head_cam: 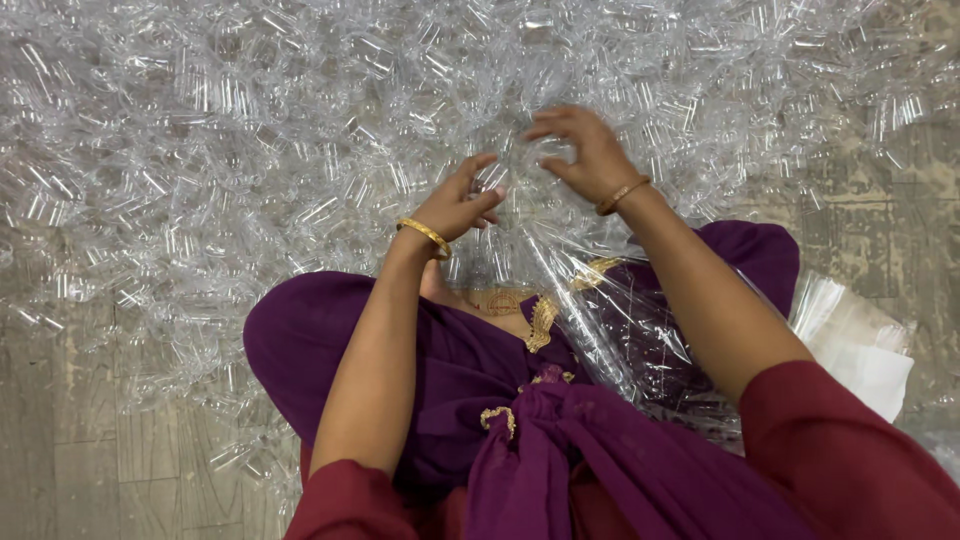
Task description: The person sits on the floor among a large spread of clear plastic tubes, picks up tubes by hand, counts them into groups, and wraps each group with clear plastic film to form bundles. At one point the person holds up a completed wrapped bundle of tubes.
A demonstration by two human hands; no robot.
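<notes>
I look down at a huge heap of small clear plastic pieces (250,130) spread over the floor in front of me. My left hand (462,200) has its fingers pinched on a clear piece at the heap's near edge. My right hand (580,150) hovers just beside it with curled fingers around another clear piece. A clear plastic bag (600,310) lies across my lap, under my right forearm, with its mouth toward the hands. Both wrists wear gold bangles.
My purple clothing (470,380) covers my folded legs at the bottom centre. A stack of white and clear bags (860,350) lies at my right. Worn stone floor (80,450) shows at bottom left and at the right edge.
</notes>
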